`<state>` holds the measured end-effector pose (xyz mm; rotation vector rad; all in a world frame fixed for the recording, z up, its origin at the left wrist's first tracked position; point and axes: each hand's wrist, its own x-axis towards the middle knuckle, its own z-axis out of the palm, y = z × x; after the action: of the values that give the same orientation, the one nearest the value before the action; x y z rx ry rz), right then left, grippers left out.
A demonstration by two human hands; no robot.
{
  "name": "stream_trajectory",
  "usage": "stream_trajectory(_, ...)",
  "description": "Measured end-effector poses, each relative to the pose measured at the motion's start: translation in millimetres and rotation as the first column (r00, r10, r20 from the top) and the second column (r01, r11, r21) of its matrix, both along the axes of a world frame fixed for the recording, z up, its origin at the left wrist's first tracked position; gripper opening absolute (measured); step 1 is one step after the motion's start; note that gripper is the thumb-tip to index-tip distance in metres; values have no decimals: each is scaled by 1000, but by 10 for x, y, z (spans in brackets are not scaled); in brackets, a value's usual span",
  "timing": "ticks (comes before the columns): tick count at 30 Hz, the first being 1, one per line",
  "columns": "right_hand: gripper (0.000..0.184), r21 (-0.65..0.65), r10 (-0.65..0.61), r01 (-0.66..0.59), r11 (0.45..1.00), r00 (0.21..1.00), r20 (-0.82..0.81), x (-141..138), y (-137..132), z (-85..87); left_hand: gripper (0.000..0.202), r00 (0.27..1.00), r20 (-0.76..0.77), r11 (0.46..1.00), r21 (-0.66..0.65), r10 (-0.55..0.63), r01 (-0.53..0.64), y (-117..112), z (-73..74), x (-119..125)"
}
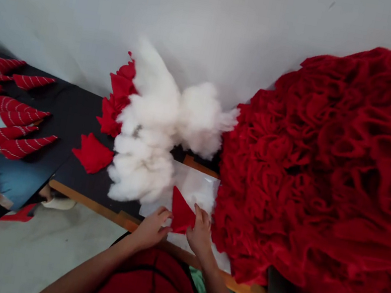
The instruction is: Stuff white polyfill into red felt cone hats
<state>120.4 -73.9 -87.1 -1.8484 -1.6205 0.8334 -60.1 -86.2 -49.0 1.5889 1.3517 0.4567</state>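
Observation:
A small pointed red fabric piece (182,213) is held between my two hands over the near edge of the table, its tip pointing up and away. My left hand (152,229) is closed at its left edge, finger and thumb curled; a whitish patch shows between them, and I cannot tell if it is stuffing or the sheet below. My right hand (200,228) grips the right edge between fingers and thumb. Beneath lies a clear plastic sheet (195,181). Fluffy white stuffing (142,167) is heaped just behind and left of my hands.
A large pile of red fabric pieces (309,187) rises on the right. Stuffed red shapes (93,153) lie left of the stuffing. Farther left, striped red cones (27,146) rest on the dark table (74,105). A wall stands behind; a foot (57,200) shows below.

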Motion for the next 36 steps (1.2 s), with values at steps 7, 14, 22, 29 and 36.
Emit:
stream_trajectory(7, 43, 19, 151, -151, 988, 963, -221, -518, 826, -105, 19, 987, -20, 987, 6, 160, -160, -32, 30, -183)
stream_trajectory(14, 17, -97, 247, -299, 949, 901, -357, -760, 1252, -172, 48, 972, 41, 954, 185, 233, -236, 221, 91, -85)
stream_trajectory(22, 17, -109, 102, -248, 963, 707, -700, -642, 1114, 309, 37, 931, -94, 909, 270, 352, -316, 880, -273, -31)
stream_trajectory(29, 25, -232, -221, 23, 972, 408, -886, 121, 615, 595, 40, 952, -146, 925, 316, 269, -213, 625, -168, 56)
stream_trajectory(36, 32, -426, -464, 184, 886, 320, -826, 479, -253, 328, 45, 963, -232, 982, 97, -135, 161, 111, -372, 586)
